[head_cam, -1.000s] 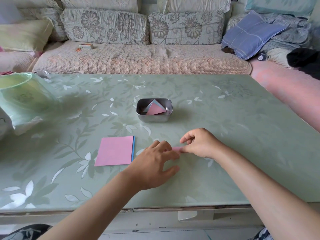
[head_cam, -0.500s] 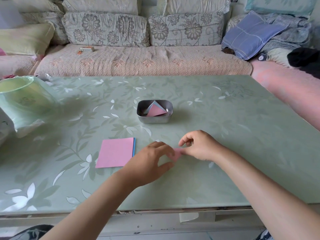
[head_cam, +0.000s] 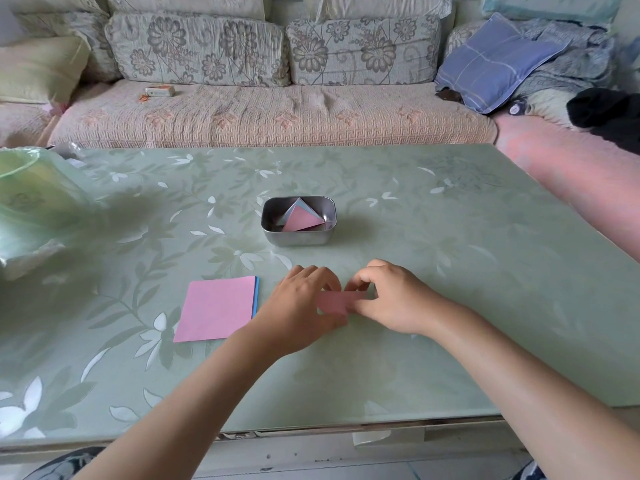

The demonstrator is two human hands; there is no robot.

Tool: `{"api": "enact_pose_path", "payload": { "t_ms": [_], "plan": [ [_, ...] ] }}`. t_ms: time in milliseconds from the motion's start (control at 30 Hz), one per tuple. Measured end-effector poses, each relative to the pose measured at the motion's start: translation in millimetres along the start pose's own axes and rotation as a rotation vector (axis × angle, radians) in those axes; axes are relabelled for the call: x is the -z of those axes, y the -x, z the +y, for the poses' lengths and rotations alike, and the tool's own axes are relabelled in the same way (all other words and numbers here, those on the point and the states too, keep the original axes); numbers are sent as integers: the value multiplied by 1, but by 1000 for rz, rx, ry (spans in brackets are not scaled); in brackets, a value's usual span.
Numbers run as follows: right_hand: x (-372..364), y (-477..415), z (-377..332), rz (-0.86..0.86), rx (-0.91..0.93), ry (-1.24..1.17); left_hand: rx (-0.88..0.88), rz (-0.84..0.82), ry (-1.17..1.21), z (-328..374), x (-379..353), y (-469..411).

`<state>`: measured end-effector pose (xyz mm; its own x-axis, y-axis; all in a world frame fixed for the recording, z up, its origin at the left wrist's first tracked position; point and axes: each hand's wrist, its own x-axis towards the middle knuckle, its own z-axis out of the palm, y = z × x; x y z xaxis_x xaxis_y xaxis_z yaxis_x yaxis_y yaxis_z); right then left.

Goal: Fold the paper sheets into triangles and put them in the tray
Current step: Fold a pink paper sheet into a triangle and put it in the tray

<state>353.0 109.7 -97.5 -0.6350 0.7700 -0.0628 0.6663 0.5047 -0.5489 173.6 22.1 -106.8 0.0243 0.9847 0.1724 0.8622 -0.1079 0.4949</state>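
Both hands on one pink sheet
Left hand (head_cam: 298,306) and right hand (head_cam: 391,299) pinch pink sheet (head_cam: 334,302) above tabletop (head_cam: 450,271); tray (head_cam: 298,237) holds folded triangles (head_cam: 301,218).

A table (head_cam: 450,271) with a green floral cover stands before a long sofa (head_cam: 277,116) with flowered back cushions (head_cam: 197,50). A blue checked pillow (head_cam: 491,60) lies at the sofa's right end.

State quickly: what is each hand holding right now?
Left hand: pinches the pink paper.
Right hand: pinches the same paper's other end.
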Motion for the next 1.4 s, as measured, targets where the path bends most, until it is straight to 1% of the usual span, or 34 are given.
{"api": "enact_pose_path", "payload": {
  "t_ms": [133,233,333,467,500,533,633,700,767,833,933,1000,1100,1233,1400],
  "plan": [
    [4,-3,-5,-3,-67,-168,-75,43,-32,-1,3,3],
    [5,-6,-9,-11,-140,-381,-191,63,-125,-4,9,7],
    [8,-6,-13,-9,-217,-571,-293,128,-218,-6,17,6],
    [13,-4,-16,-66,-261,-674,-349,263,-99,-3,22,4],
    [13,-3,-17,-62,-261,-703,-321,283,-47,-2,22,4],
    [13,-2,-18,-39,-250,-715,-256,292,32,0,22,4],
    [12,1,-22,73,-125,-710,20,245,332,2,22,4],
    [12,2,-25,104,-25,-690,151,181,494,3,22,2],
    [10,3,-26,109,9,-645,227,130,600,4,23,1],
    [10,3,-25,107,6,-618,269,99,646,5,24,1],
    [10,3,-25,103,-4,-601,297,100,654,5,26,1],
    [8,2,-27,113,-7,-595,288,107,596,5,26,1],
    [3,2,-31,165,11,-556,254,123,505,6,25,3],
    [1,3,-30,210,49,-431,205,171,415,9,23,4],
    [4,0,-26,229,44,-347,149,190,395,8,25,4]
  ]
}}
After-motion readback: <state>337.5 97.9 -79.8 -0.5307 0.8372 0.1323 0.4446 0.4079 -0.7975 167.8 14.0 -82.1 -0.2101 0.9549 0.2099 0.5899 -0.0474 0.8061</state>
